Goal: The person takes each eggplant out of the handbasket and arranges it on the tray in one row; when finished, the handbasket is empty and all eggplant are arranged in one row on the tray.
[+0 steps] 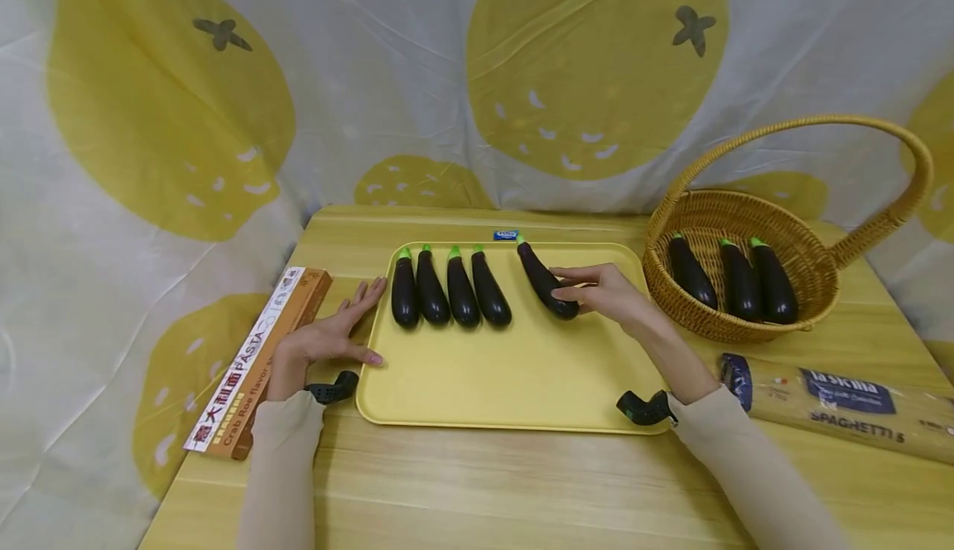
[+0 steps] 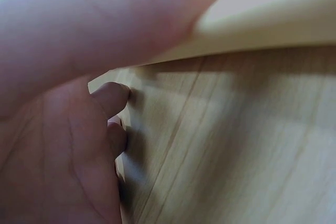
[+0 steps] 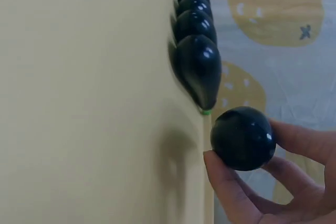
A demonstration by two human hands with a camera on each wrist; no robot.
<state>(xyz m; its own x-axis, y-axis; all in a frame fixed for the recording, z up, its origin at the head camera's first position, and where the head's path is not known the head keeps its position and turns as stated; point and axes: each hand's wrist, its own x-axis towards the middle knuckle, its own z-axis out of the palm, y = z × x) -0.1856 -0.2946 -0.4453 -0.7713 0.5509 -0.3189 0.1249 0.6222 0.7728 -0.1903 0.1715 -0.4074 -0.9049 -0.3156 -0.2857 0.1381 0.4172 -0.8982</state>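
Note:
My right hand [image 1: 605,291] pinches a dark eggplant [image 1: 546,280] near its round end, over the right half of a yellow tray [image 1: 477,393]. In the right wrist view the held eggplant [image 3: 243,138] shows end-on between thumb and fingers, with a shadow on the tray beside it. Several more eggplants [image 1: 462,289] lie side by side along the tray's upper left, green stems toward the far rim. My left hand [image 1: 328,338] rests at the tray's left edge, fingers spread and thumb over the rim. The left wrist view shows its palm [image 2: 58,150] close above the wooden table.
A wicker basket [image 1: 745,330] with a tall handle stands right of the tray, holding three eggplants [image 1: 741,281]. In front of it lies a spaghetti pack [image 1: 842,405]. A pasta box [image 1: 257,364] lies left of my left hand. A small blue packet [image 1: 506,235] sits behind the tray.

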